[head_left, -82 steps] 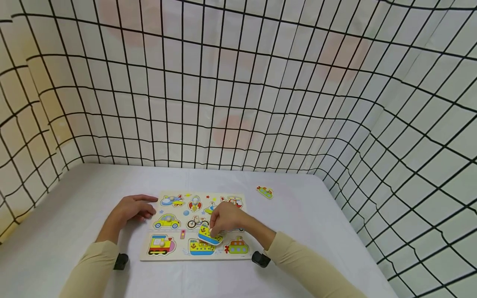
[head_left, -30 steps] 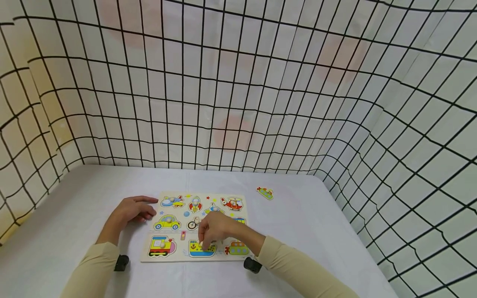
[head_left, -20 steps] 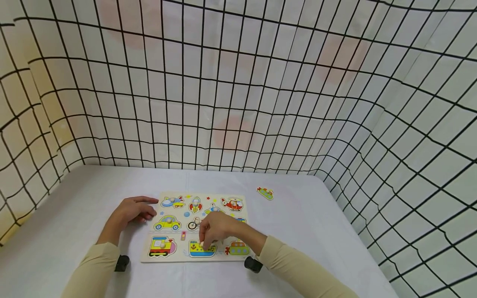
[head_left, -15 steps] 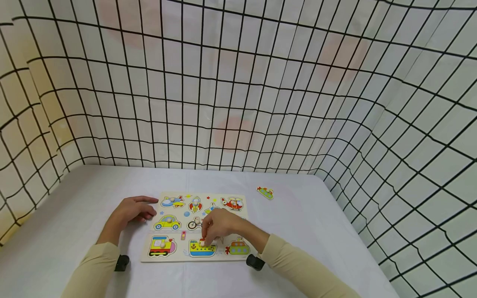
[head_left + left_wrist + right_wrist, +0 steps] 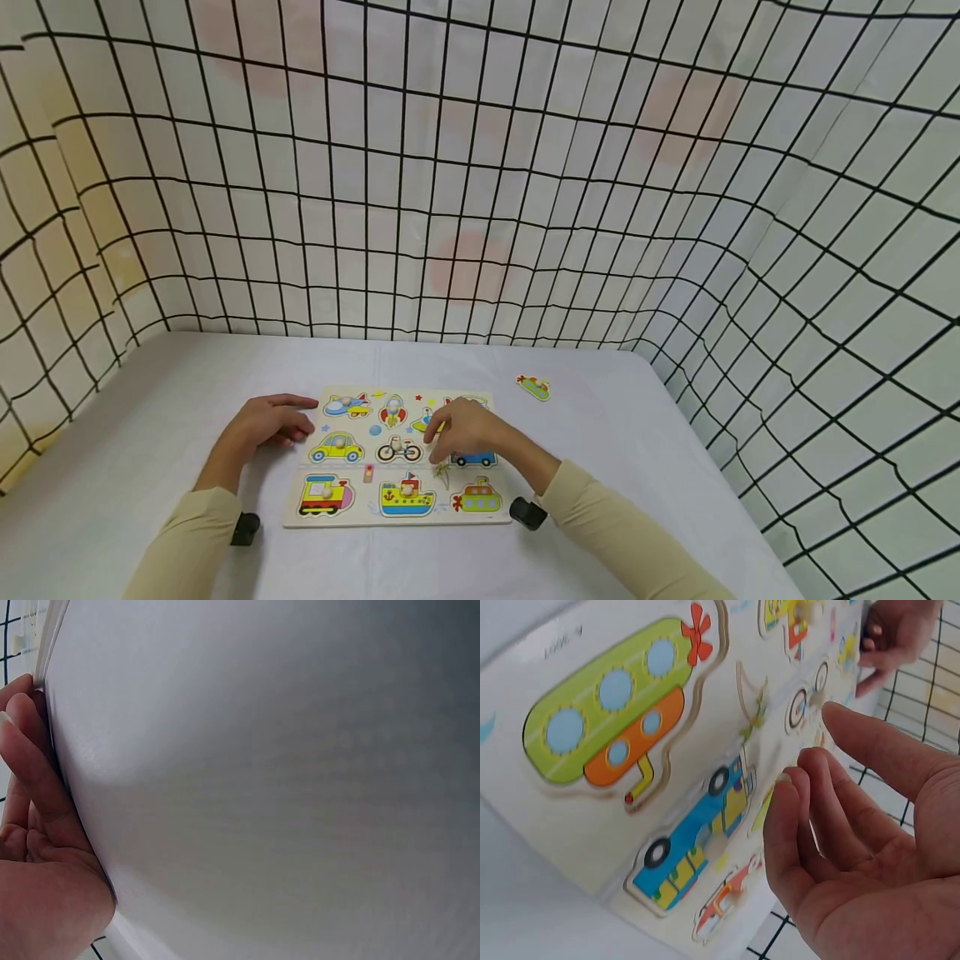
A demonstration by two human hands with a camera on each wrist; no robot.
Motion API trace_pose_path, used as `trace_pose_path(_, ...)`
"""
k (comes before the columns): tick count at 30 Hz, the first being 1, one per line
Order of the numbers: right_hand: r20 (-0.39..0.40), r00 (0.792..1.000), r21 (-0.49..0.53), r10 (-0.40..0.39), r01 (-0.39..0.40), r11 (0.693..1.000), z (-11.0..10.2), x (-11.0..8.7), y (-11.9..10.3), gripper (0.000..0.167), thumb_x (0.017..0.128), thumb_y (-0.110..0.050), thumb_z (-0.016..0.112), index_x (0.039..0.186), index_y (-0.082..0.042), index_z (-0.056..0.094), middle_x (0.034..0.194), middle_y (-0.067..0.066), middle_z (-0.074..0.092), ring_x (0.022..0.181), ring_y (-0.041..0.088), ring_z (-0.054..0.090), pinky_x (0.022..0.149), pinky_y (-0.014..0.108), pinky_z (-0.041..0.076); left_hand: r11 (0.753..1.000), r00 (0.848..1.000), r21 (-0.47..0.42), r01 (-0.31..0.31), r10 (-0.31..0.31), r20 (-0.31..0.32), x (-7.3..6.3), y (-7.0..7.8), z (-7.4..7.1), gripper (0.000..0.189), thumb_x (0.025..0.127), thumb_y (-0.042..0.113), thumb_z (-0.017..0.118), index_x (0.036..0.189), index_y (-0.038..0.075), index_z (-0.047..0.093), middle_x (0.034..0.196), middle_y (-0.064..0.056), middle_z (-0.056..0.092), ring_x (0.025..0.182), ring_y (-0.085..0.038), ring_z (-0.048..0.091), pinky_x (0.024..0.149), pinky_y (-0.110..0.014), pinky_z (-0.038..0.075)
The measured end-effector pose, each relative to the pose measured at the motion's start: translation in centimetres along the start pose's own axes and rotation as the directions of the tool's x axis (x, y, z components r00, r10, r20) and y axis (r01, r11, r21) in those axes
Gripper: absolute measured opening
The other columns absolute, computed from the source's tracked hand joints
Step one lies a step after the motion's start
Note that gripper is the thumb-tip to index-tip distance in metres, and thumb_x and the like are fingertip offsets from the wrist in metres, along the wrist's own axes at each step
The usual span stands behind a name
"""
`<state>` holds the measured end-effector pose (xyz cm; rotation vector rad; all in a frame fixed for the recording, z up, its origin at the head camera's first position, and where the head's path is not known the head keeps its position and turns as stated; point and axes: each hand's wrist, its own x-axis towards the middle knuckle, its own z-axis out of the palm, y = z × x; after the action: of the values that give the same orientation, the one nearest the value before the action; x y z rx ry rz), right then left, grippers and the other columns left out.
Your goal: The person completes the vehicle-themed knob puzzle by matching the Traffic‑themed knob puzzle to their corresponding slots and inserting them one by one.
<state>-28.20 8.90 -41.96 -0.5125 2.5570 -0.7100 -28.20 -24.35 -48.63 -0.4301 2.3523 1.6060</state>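
Observation:
A wooden peg puzzle board (image 5: 367, 517) lies on the table, with vehicle pieces in its slots. The ship piece (image 5: 407, 498) sits in its slot at the front middle, its knob showing. My right hand (image 5: 468, 429) hovers over the board's right half, thumb and fingers apart and nothing between them. Below it, in the right wrist view, are the bus piece (image 5: 694, 836) and the submarine slot (image 5: 607, 701), whose printed picture shows. My left hand (image 5: 270, 421) rests on the table, fingertips at the board's left edge, fingers relaxed. The loose submarine piece (image 5: 534, 387) lies beyond the board, at the back right.
White cloth (image 5: 615, 467) covers the table. A black wire grid (image 5: 480, 208) with white sheeting behind it walls the back and sides. The train piece (image 5: 326, 496) and car piece (image 5: 337, 447) sit on the board's left side.
The right hand brought the ship piece down into its front-middle slot, let go of the knob, and rose back and to the right. The left hand stays where it was.

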Motion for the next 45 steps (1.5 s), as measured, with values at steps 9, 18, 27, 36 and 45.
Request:
trace_pose_path(9, -0.055, 0.998, 0.020, 0.037, -0.036, 0.999, -1.6, 0.2, 1.0, 0.036, 0.079, -0.020, 0.085, 0.114, -0.016, 0.076, 0.087, -0.002, 0.069, 0.078, 0.018, 0.066, 0.070, 0.029, 0.053, 1.000, 1.000, 0.000, -0.002, 0.002, -0.002, -0.1, 0.1, 0.0, 0.056, 0.086, 0.015, 0.073, 0.139, 0.002, 0.059, 0.073, -0.003, 0.068, 0.066, -0.018, 0.061, 0.060, -0.026, 0.051)
trace_pose_path(18, -0.108, 0.989, 0.088, 0.096, -0.086, 0.992, -3.0, 0.2, 2.4, 0.039, 0.081, -0.019, 0.085, 0.117, -0.011, 0.074, 0.095, 0.004, 0.073, 0.084, 0.025, 0.072, 0.077, 0.036, 0.060, 1.000, 1.000, 0.001, 0.000, 0.000, -0.002, -0.2, 0.2, 0.0, 0.056, 0.085, 0.015, 0.073, 0.138, 0.001, 0.059, 0.074, -0.003, 0.068, 0.066, -0.018, 0.062, 0.060, -0.025, 0.052)
trace_pose_path(27, -0.171, 0.980, 0.144, 0.103, -0.078, 0.986, -4.1, 0.0, 3.8, 0.038, 0.081, -0.019, 0.084, 0.116, -0.009, 0.074, 0.091, 0.005, 0.074, 0.087, 0.028, 0.072, 0.077, 0.040, 0.059, 1.000, 1.000, 0.000, 0.012, -0.012, -0.003, 0.0, 0.1, 0.0, 0.057, 0.086, 0.015, 0.073, 0.139, 0.002, 0.059, 0.074, -0.003, 0.068, 0.066, -0.018, 0.062, 0.060, -0.024, 0.052)
trace_pose_path(36, -0.237, 0.963, 0.164, 0.126, -0.088, 0.983, -4.7, 0.4, 5.5, 0.040, 0.080, -0.019, 0.084, 0.117, -0.008, 0.073, 0.093, 0.005, 0.075, 0.087, 0.027, 0.071, 0.075, 0.037, 0.059, 1.000, 1.000, 0.000, 0.014, -0.014, -0.003, 0.2, 0.2, -0.1, 0.059, 0.085, 0.016, 0.073, 0.140, 0.001, 0.058, 0.075, -0.004, 0.069, 0.067, -0.020, 0.063, 0.062, -0.025, 0.052)
trace_pose_path(45, -0.314, 0.929, 0.198, 0.194, -0.136, 0.971, -5.1, 0.6, 7.5, 0.041, 0.081, -0.020, 0.084, 0.118, -0.009, 0.073, 0.095, 0.006, 0.074, 0.080, 0.023, 0.068, 0.070, 0.033, 0.057, 1.000, 1.000, -0.002, 0.010, -0.010, -0.003, 0.1, 0.1, 0.0, 0.058, 0.086, 0.015, 0.073, 0.140, 0.001, 0.058, 0.074, -0.003, 0.069, 0.066, -0.018, 0.063, 0.062, -0.024, 0.052)
